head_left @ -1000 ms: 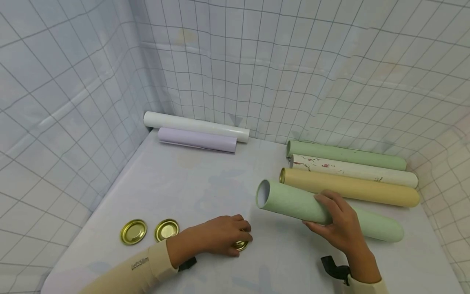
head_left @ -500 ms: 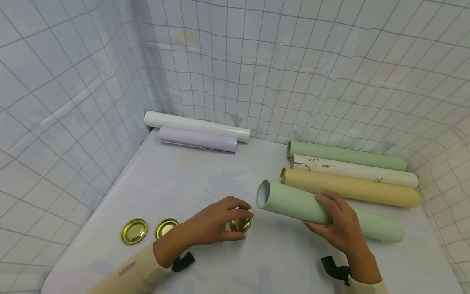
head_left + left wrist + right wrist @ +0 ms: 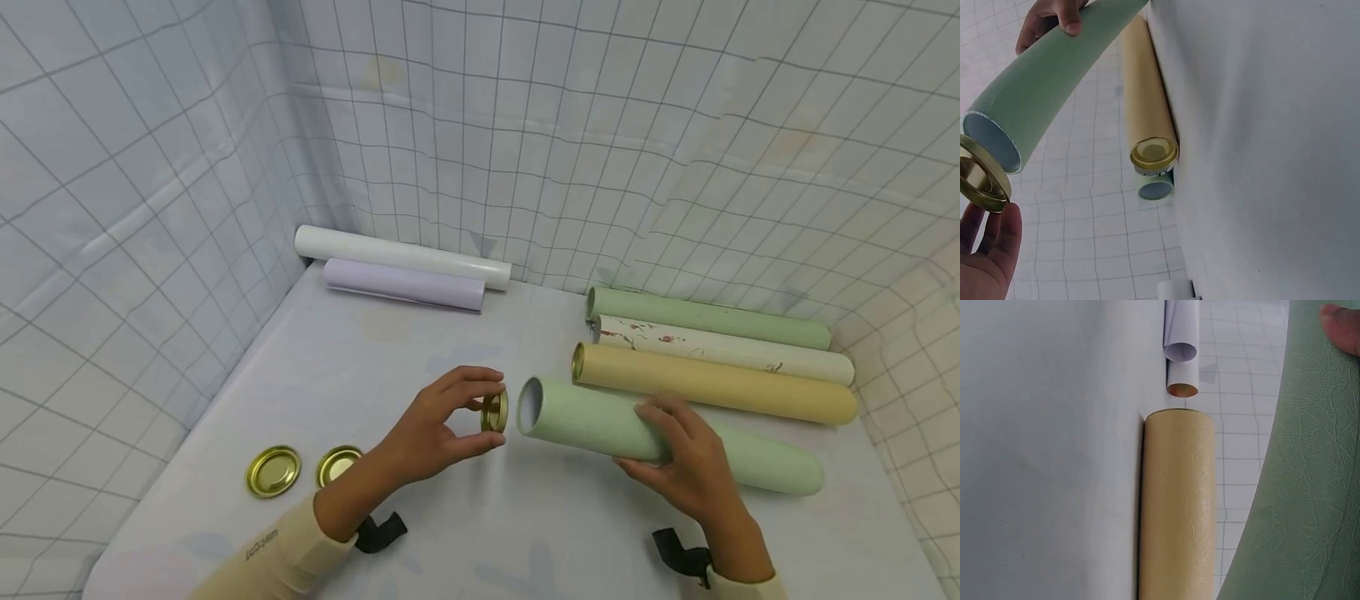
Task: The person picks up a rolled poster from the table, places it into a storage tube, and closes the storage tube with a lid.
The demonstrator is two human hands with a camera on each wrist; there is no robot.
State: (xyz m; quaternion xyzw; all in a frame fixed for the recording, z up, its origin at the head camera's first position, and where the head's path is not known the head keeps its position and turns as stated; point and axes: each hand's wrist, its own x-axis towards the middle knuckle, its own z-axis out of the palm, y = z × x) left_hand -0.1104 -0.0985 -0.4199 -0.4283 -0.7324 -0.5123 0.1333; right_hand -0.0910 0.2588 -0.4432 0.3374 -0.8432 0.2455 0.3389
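Observation:
My left hand [image 3: 442, 425] pinches a round gold metal lid [image 3: 494, 412] on edge between thumb and fingers. The lid faces the open left end of a green tube [image 3: 600, 417]; in the head view a small gap separates them. Around the middle of that tube my right hand [image 3: 686, 454] is curled, holding its open end raised off the table. From the left wrist, the gold lid [image 3: 982, 178] appears close by the tube's hollow mouth, and the green tube [image 3: 1041, 81] slants away toward the right hand's fingers. The right wrist view has the green tube [image 3: 1297, 475] filling its right side.
Two more gold lids [image 3: 273, 472] lie at the front left, one partly behind the left forearm. Behind the held tube lie a yellow tube [image 3: 712, 382], a floral white tube [image 3: 727, 348] and a green tube [image 3: 705, 317]. Purple [image 3: 405, 285] and white rolls [image 3: 397, 252] rest at the back left.
My left hand has lifted the gold lid off the table, turned it on edge and brought it up to the tube's mouth. The held tube's open end has shifted slightly left and down.

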